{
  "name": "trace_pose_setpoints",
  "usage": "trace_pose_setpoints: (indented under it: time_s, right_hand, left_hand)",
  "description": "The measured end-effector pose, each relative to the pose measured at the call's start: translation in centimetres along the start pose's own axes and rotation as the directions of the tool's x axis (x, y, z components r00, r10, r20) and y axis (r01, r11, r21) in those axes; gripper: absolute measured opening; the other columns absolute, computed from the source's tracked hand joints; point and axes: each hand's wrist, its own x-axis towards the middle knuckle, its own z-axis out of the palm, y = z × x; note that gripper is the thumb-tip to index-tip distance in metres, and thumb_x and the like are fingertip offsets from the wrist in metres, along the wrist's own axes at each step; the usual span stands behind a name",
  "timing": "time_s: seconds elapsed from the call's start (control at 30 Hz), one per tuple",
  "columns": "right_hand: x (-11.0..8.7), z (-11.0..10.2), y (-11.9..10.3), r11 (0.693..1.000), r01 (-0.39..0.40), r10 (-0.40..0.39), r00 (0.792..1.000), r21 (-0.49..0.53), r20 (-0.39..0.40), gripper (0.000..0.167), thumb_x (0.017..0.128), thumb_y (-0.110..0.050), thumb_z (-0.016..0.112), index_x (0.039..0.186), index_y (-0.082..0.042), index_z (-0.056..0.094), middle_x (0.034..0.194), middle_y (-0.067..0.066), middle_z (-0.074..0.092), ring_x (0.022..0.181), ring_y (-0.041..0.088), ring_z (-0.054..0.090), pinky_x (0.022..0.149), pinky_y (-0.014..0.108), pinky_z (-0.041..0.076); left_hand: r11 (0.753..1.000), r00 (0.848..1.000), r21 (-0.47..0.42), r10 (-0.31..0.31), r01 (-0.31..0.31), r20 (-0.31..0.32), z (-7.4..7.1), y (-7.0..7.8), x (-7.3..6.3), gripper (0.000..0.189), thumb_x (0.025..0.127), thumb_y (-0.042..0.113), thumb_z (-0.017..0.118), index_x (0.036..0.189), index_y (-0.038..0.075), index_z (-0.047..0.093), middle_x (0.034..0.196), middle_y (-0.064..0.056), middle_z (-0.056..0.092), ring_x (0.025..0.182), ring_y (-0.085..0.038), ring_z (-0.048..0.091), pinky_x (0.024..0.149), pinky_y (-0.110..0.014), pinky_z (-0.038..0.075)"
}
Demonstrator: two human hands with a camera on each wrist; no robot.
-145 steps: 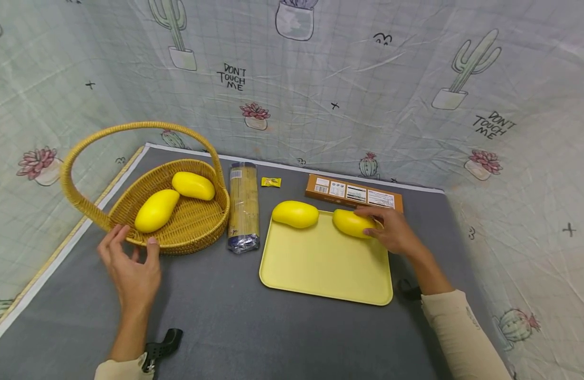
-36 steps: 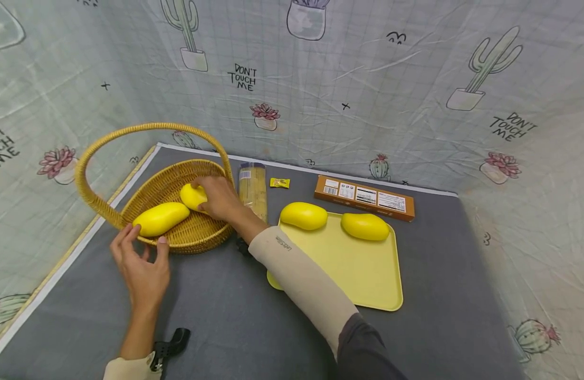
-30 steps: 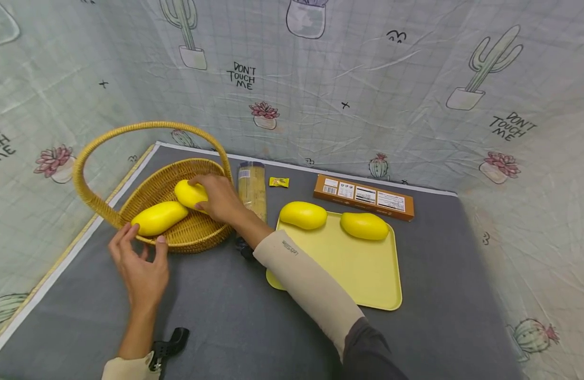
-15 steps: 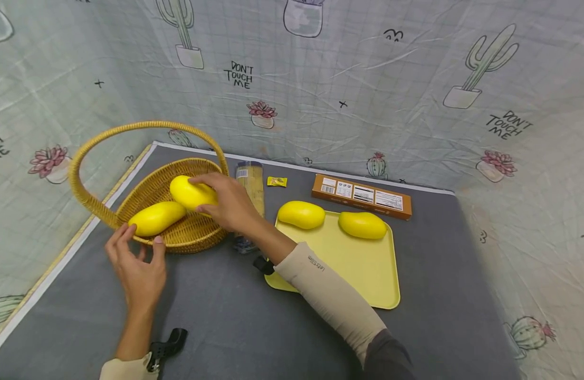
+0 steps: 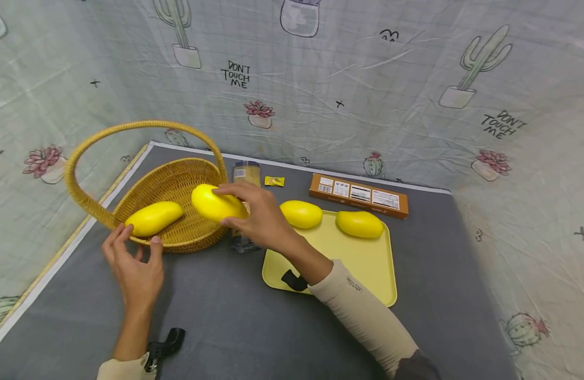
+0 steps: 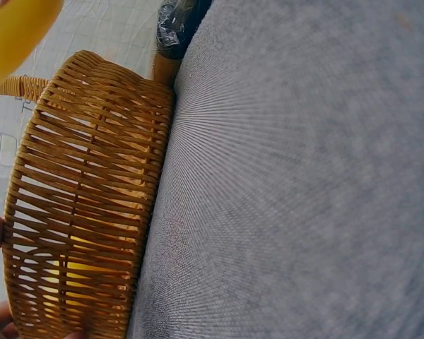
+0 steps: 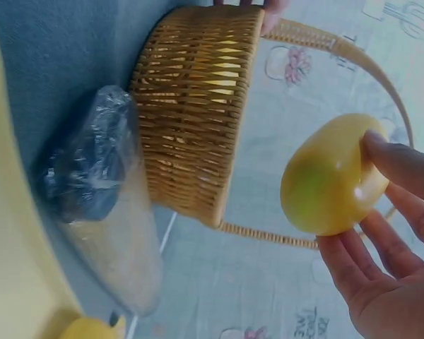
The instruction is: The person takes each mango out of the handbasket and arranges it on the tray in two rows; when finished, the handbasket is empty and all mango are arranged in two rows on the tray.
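My right hand [image 5: 258, 214] holds a yellow mango [image 5: 214, 203] between thumb and fingers, raised over the right rim of the wicker basket [image 5: 192, 245]. In the right wrist view this mango [image 7: 332, 176] shows a greenish patch and hangs above the basket's rim. My left hand [image 5: 137, 269] grips the basket's near rim, its thumb and fingertips on the weave. Inside the basket, at the left, lies another mango [image 5: 154, 218], seen through the wicker in the left wrist view. Two more mangoes, a left one [image 5: 302, 214] and a right one [image 5: 360, 225], lie along the far edge of the yellow tray [image 5: 339, 264].
A clear-wrapped pack of noodles [image 5: 244, 244] stands between basket and tray, partly behind my right hand. A small yellow candy packet [image 5: 274, 181] and a long brown box [image 5: 359, 195] lie at the back. A printed cloth [image 5: 320, 74] hangs behind the grey table [image 5: 225, 327].
My right hand moved from the tray's right mango to the basket, took hold of a mango there, and has lifted it up and rightward. My left hand stays at the basket rim.
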Motion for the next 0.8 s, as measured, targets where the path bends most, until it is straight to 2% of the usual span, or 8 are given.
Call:
trace_pose_setpoints:
  time_s: [0.13,0.5,0.8]
  right_hand:
    - [-1.7,-0.9,0.9,1.000,-0.017,0.017,1.000,0.023,-0.004,0.061,0.085,-0.016,0.090,0.142,-0.021,0.069,0.146,-0.001,0.067,0.132,0.017,0.064,0.105,0.034,0.057]
    - [-6.6,-3.0,4.3,0.991,-0.135,0.134,0.990,0.018,0.038,0.059,0.084,-0.011,0.091,0.139,-0.021,0.071,0.143,-0.002,0.068,0.133,0.020,0.064,0.107,0.041,0.057]
    - [-9.6,-4.3,6.4,0.980,-0.191,0.195,0.977,-0.055,0.087,0.059,0.082,-0.010,0.092,0.136,-0.020,0.072,0.140,-0.001,0.070,0.126,0.023,0.066,0.105,0.046,0.058]
  left_hand:
    - [1.000,1.000,-0.003,0.003,-0.003,-0.003,0.0,-0.1,0.1,0.056,0.101,0.021,0.067,0.153,0.006,0.050,0.164,0.002,0.033,0.150,-0.014,0.037,0.118,-0.049,0.046]
    - [1.000,1.000,-0.006,-0.006,0.006,0.012,-0.1,0.0,0.1,0.056,0.102,0.021,0.066,0.153,0.007,0.049,0.165,0.001,0.032,0.151,-0.015,0.037,0.119,-0.050,0.046]
    - [1.000,1.000,-0.014,-0.004,0.005,0.009,-0.1,0.0,0.2,0.056,0.101,0.020,0.066,0.152,0.006,0.049,0.165,-0.002,0.032,0.151,-0.015,0.037,0.118,-0.051,0.046]
